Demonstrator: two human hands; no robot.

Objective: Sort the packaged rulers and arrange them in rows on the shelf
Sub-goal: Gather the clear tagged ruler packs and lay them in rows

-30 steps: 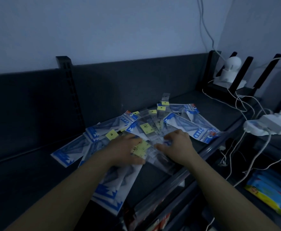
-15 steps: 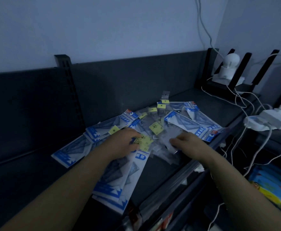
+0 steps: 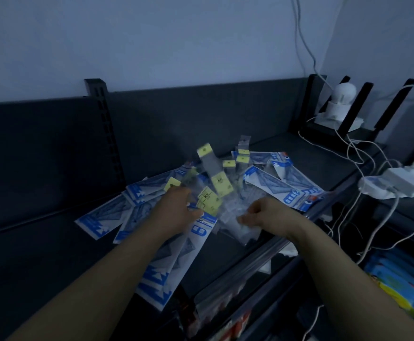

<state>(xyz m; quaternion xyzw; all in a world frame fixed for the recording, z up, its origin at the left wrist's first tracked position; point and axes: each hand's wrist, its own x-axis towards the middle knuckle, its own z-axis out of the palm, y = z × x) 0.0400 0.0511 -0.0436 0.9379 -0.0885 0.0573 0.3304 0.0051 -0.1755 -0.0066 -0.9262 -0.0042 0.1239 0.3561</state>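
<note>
Packaged rulers (image 3: 202, 232): print blurred, unreadable.

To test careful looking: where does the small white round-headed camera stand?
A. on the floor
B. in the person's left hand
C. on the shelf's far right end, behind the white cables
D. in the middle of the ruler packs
C: the white camera stands at the far right end of the shelf, beyond the cables and the ruler packs.

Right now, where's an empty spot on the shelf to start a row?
Bare shelf lies left of the blue-and-white packets, along the back panel. Another patch sits behind the pile, toward the white camera. The middle, around both hands, is crowded with yellow-tagged clear packets.
</note>
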